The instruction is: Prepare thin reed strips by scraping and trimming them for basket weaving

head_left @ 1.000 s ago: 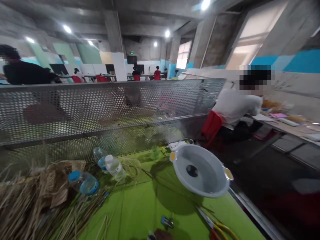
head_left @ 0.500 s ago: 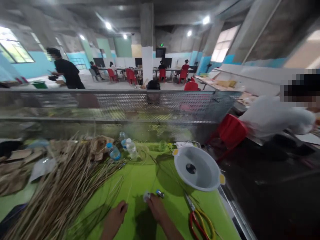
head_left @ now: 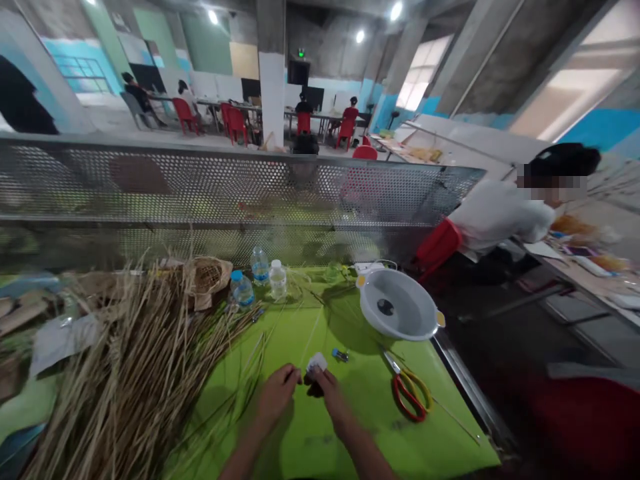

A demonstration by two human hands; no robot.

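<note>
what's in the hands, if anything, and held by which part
The right hand holds a small whitish object by its near end; whether the left hand pinches anything cannot be told.

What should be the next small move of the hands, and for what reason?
Probably, ease the left hand slightly toward the small white object in the right hand: its pinched fingertips are close beside that object, apparently not touching it.

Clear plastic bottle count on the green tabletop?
3: a blue-capped bottle beside the dry stalks, a white-capped bottle to its right, and a third bottle farther back, between them. Others may be hidden behind the stalks.
</note>
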